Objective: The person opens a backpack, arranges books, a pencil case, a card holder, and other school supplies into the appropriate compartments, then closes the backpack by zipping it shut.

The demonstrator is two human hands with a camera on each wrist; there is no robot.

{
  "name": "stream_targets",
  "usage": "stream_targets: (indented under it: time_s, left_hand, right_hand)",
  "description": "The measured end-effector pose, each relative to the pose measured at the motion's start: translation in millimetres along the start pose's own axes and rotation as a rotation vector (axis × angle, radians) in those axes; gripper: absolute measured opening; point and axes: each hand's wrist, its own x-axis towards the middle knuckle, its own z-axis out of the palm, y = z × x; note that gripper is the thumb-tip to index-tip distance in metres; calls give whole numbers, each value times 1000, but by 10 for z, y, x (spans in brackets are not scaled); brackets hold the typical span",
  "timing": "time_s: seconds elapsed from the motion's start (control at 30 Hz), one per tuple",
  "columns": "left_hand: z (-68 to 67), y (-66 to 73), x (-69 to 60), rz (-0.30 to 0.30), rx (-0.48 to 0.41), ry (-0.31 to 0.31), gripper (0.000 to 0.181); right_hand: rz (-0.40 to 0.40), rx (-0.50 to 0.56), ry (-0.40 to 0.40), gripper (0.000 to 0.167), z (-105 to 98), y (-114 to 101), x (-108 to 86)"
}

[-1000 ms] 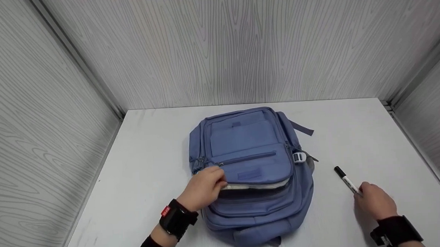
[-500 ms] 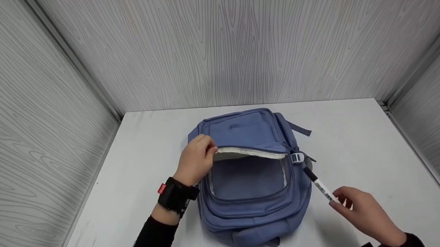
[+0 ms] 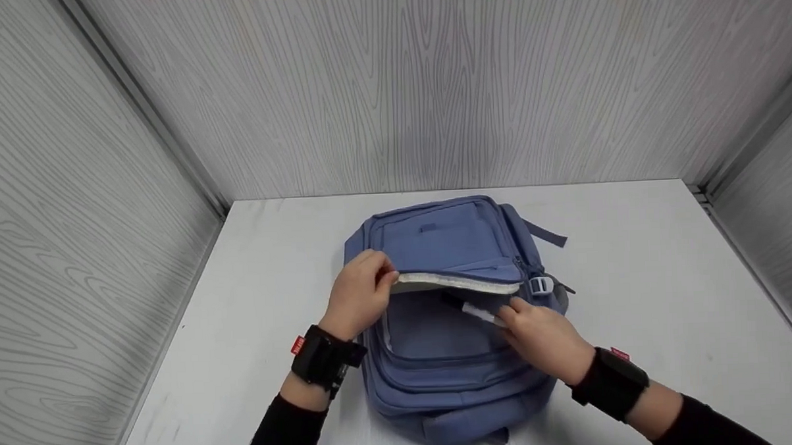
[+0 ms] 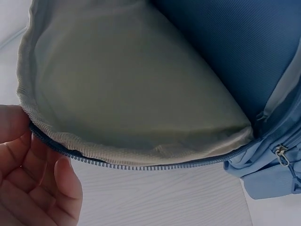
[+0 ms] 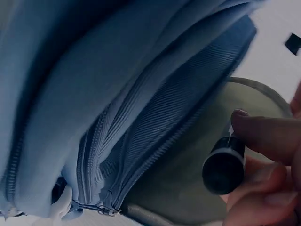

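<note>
A blue backpack (image 3: 454, 392) lies on the white table, its front pocket unzipped. My left hand (image 3: 359, 293) pinches the zipped edge of the pocket flap (image 3: 461, 283) and holds it raised, so its pale lining (image 4: 131, 84) shows in the left wrist view. In my right hand (image 3: 545, 339) is a marker (image 3: 481, 313) with a white barrel and a black cap, gripped between thumb and fingers. The black cap reaches under the lifted flap, over the pocket opening. From the right wrist view, the marker's black end (image 5: 223, 172) faces the camera.
A white strap buckle (image 3: 541, 286) sits on the backpack's right side, with a loose strap (image 3: 546, 234) above it. Grey wood-grain panels (image 3: 391, 91) enclose the white table (image 3: 272, 253) at the back and both sides.
My left hand has lifted the flap up and away, opening the pocket. My right hand has carried the marker leftward from the table to the pocket opening.
</note>
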Motion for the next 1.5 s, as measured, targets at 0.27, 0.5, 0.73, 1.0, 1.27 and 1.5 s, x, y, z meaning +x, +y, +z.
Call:
stream_targets:
  time_s: [0.27,0.5,0.73,1.0,1.27,1.5]
  left_hand:
    - [50,15,-79,15,-19,3,8]
    - [71,-2,-127,33,-30,15,10]
    - [84,24,-143,56,-55,37,11]
    - [111,44,-152,71,-57,51,11]
    - [89,74,-163,83,-86,68,13]
    - [98,100,-189,97,-102,75,12]
  right_hand:
    - [83,-41,-18,19,276,63,173]
    - [201,41,42,37,399,126,236]
    - [211,136,13,48,368,147,300]
    - [362,480,-37,52,311,-6,443]
    - [808,978,-363,25,432,-102,768]
    - [1001,1225,-270,26,782,-87,874]
